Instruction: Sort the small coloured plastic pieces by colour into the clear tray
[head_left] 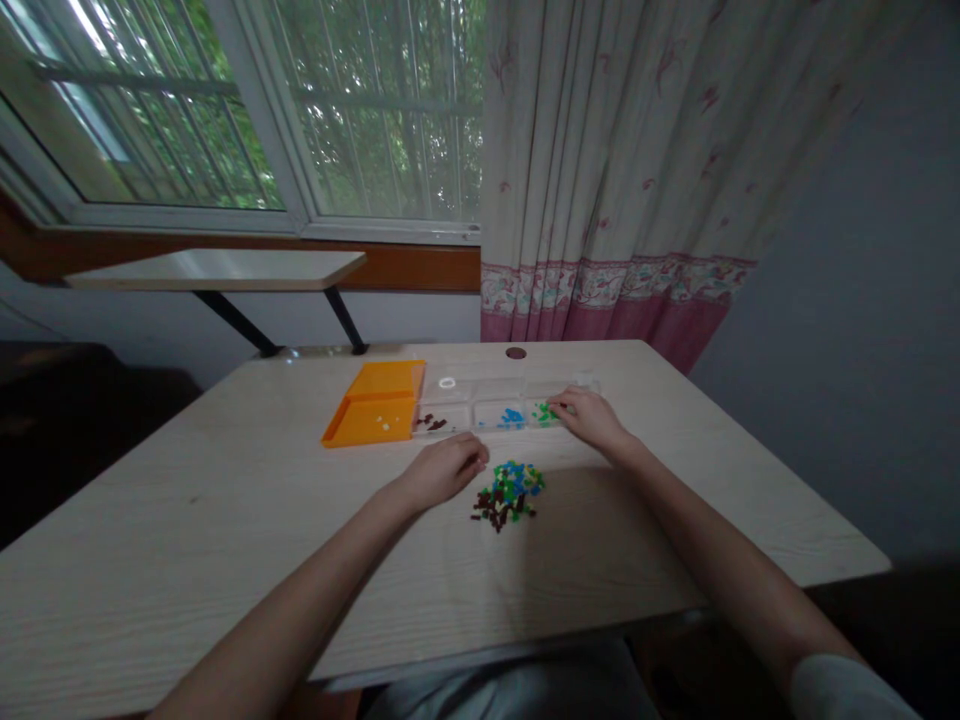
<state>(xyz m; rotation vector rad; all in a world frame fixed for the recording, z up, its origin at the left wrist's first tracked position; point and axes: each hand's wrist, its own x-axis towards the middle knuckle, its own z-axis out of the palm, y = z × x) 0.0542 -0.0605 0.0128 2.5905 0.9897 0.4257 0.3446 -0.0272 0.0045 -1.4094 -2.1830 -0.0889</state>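
Observation:
A mixed pile of small blue, green, yellow and brown pieces [514,483] lies on the table. My left hand [448,468] rests just left of the pile with its fingers curled closed; whatever they hold is hidden. Behind the pile is a clear divided box [473,415]. Its front compartments contain brown pieces [435,424], blue pieces [512,417] and green pieces [543,412]. Over the green compartment, my right hand [590,416] has its fingertips pinched together; anything between them is too small to make out.
Left of the clear box lies an orange tray [360,425], with a few pale pieces [386,423] in it. A raised shelf [225,268] on black legs stands at the table's back left. A dark round hole [516,353] is near the back edge, before the curtain [600,200].

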